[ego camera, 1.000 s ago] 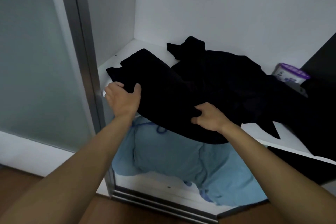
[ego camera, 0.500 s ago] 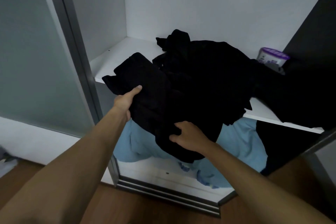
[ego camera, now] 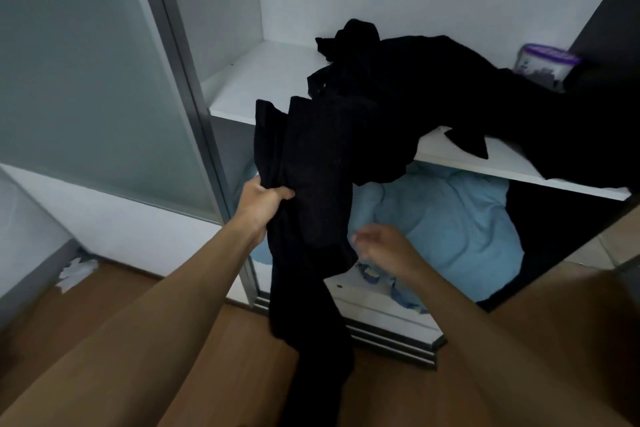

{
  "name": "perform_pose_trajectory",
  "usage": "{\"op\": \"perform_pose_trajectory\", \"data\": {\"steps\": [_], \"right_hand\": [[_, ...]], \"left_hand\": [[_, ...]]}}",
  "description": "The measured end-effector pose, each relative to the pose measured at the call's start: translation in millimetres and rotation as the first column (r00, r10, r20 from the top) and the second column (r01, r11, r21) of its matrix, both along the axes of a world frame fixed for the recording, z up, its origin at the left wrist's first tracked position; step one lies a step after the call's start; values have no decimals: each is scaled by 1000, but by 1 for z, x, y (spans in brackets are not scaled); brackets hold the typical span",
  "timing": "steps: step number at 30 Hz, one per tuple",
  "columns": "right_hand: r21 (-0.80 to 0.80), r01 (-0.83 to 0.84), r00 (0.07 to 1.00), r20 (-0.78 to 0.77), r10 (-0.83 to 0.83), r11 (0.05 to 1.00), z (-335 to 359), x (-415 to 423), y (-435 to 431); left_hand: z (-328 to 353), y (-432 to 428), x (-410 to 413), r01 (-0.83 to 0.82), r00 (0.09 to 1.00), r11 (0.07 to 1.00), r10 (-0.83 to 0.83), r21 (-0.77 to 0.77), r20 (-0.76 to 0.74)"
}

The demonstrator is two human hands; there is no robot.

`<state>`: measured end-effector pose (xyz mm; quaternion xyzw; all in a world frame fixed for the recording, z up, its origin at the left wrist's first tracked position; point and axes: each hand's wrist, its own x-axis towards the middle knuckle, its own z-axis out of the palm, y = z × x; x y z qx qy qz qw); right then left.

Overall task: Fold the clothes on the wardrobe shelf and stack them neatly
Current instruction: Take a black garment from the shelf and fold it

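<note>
The right hand (ego camera: 382, 246) is smeared by motion; its grasp cannot be judged. Fingers of the left hand (ego camera: 259, 199) are hidden behind the long black cloth garment (ego camera: 311, 184), which is cut off at the bottom edge. The purple-lidded clear plastic tub (ego camera: 543, 62) is half covered by the crumpled black clothes pile (ego camera: 433, 87).

black clothes (ego camera: 398, 104), white shelf (ego camera: 270, 80), blue bedding (ego camera: 457, 229)

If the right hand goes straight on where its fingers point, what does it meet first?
Most likely the black garment hanging from the left hand; the right hand points left at it, though blur leaves depth unclear.
</note>
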<state>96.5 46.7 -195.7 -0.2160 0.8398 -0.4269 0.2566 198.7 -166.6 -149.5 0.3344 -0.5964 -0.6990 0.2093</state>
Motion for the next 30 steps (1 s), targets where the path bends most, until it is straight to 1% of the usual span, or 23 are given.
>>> {"op": "perform_pose_trajectory", "data": {"steps": [1,3,6,9,11,14,17,18,20,22,24,27,30], "right_hand": [[-99,81,996,41,-77,992,10,2,-3],[-203,166,977,165,-134,965,32,11,-11],[-276,192,958,261,-119,942,59,30,-26],[-323,196,929,363,-70,926,71,60,-44],[-372,216,919,390,-59,903,72,84,-58],[-452,242,950,292,-114,858,65,128,-80],[-552,289,948,282,-151,782,60,172,-95],[-569,301,948,267,-175,766,61,185,-99],[-576,311,950,220,-224,756,63,210,-105],[-563,299,954,177,-240,771,66,232,-106],[-525,262,965,124,-231,810,69,248,-101],[-437,228,969,12,-248,870,73,267,-91],[-368,229,961,-61,-269,901,77,283,-79]], "left_hand": [[-2,3,5,27,1000,1000,-27,9,-2],[-1,9,15,101,995,995,-101,-3,8],[2,14,33,239,970,966,-234,-99,65],[4,14,56,382,924,912,-370,-150,99],[8,13,71,455,890,871,-440,-182,117],[17,7,101,553,833,804,-542,-220,115],[22,-6,137,598,798,767,-598,-231,78],[21,-10,149,606,791,767,-610,-212,55],[20,-17,170,607,788,788,-613,-106,-49],[22,-20,187,583,801,813,-573,4,-174],[29,-21,201,581,791,814,-565,-4,-236],[37,-20,216,619,750,783,-615,-70,-244],[37,-12,223,671,716,736,-674,-90,-181]]}}
